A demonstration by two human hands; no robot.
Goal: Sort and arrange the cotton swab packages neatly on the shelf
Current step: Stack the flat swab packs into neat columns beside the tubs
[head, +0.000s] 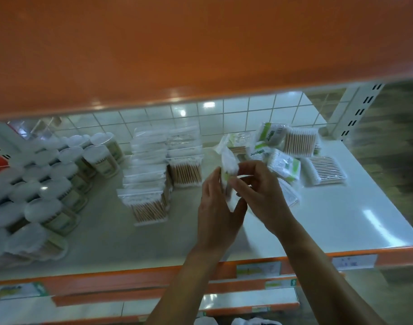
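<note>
Slippage is the worry imo, since the right hand [261, 195] pinches the slick swab package [229, 168] in its fingers [245, 182] above the shelf [341, 207], the left hand [215, 207] only props it straight-fingered, and a drop hits the messy pile [283, 151] just beyond them.

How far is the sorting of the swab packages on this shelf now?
Looks done: the round tubs stand in rows at the left, and the zip bags stand in two rows mid-shelf. In hand: the right hand pinches one green-labelled pack, the left hand touching it. Left: the loose heap at the right of the shelf.
</note>
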